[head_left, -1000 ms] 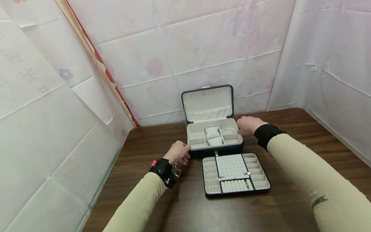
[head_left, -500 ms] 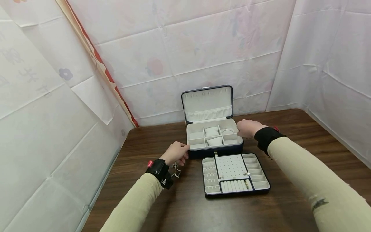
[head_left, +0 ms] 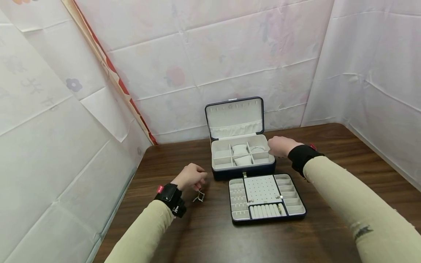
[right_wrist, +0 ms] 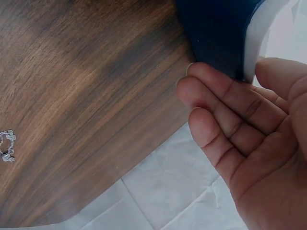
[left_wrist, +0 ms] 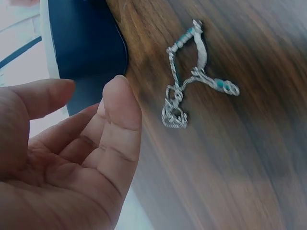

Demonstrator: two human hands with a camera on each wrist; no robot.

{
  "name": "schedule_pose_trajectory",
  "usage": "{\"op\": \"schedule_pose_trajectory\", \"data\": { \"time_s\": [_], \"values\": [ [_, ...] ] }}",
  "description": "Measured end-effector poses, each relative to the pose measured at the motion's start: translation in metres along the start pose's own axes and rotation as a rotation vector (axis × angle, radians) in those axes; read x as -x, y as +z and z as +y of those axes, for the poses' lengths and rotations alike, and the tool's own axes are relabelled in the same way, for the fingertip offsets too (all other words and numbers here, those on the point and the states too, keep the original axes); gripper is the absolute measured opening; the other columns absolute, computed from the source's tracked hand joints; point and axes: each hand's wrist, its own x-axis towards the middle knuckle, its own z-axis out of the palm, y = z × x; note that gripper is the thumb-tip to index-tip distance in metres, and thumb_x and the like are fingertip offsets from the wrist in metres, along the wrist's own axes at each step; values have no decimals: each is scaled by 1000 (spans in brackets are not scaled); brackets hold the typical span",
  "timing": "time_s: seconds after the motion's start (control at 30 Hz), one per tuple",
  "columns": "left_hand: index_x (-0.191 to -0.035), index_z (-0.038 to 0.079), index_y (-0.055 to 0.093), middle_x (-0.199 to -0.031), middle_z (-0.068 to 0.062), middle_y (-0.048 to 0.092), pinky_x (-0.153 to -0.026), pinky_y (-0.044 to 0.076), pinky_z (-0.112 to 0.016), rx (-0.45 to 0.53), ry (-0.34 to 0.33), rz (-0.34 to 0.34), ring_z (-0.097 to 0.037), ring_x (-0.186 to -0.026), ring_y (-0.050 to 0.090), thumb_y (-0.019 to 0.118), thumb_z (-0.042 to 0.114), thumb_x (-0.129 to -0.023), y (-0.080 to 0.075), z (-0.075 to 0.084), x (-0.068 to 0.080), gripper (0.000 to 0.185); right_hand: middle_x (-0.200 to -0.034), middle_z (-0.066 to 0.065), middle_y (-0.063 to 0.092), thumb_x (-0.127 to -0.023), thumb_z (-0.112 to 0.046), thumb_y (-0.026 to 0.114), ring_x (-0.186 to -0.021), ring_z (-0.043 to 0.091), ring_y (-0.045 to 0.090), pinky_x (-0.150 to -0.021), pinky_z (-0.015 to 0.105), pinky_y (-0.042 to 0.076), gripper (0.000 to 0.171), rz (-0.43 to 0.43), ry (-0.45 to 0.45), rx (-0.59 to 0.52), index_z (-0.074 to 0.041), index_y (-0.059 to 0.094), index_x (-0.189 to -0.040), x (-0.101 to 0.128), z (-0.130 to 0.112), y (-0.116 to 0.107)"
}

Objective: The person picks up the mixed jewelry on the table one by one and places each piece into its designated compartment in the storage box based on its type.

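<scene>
A dark blue jewelry box (head_left: 244, 171) stands open on the wooden table, lid upright, with pale compartments inside. My right hand (head_left: 278, 145) holds its right wall, fingers (right_wrist: 211, 98) on the blue outside and thumb over the pale rim of the jewelry box (right_wrist: 216, 33). My left hand (head_left: 191, 176) hovers left of the jewelry box (left_wrist: 88, 45), fingers loosely curled and holding nothing. A silver chain with teal beads (head_left: 198, 197) lies on the table just beyond the fingertips (left_wrist: 120, 103); in the left wrist view the chain (left_wrist: 192, 84) is untouched.
The box's pale insert tray (head_left: 237, 217), with ring rolls and small slots, lies on the table (head_left: 204, 233) in front of the box. White sheet walls close in the left, back and right. A bit of silver chain (right_wrist: 5, 146) shows at the right wrist view's left edge.
My left hand has left the box's front left corner and drawn back to the left, over the chain. The right hand has stayed on the box.
</scene>
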Motion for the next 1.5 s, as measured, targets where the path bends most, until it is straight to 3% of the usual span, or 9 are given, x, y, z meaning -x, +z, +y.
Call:
{"op": "schedule_pose_trajectory", "data": {
  "time_s": [0.2,0.4,0.53,0.73,1.5],
  "values": [
    [-114,-3,71,-82,-18,71,-54,58,-32,-89,-13,-21,-14,-54,59,64,5,-96,-5,-4,7,20,-69,5,61,-101,-9,56,-57,16,58,-60,31,47,13,-6,11,4,-3,64,-92,1,-4,-2],
    [-91,3,70,-66,-12,64,-52,58,-34,-210,-22,-74,-15,-49,57,69,2,-90,-5,-9,12,1,-71,5,62,-101,-10,57,-59,17,59,-62,32,48,13,-6,0,9,-2,64,-95,-2,0,2],
    [-84,5,65,-65,-10,63,-49,57,-33,-275,-28,-93,-16,-49,58,70,2,-90,-3,-10,15,8,-71,5,62,-101,-11,57,-59,17,59,-62,33,49,13,-5,-1,13,-2,64,-94,-3,2,3],
    [-85,6,61,-69,-13,65,-49,57,-34,-366,-53,-93,-19,-50,61,72,7,-91,1,-13,18,13,-73,6,63,-101,-9,57,-61,18,59,-61,32,48,12,-3,10,-15,-1,64,-95,-2,0,3],
    [-72,3,62,-63,-9,64,-48,57,-34,-418,-103,-95,-19,-49,61,71,3,-88,8,-17,19,19,-76,6,62,-99,-9,58,-65,20,57,-62,33,46,12,27,9,0,-1,65,-95,-3,2,5]
  ]
}}
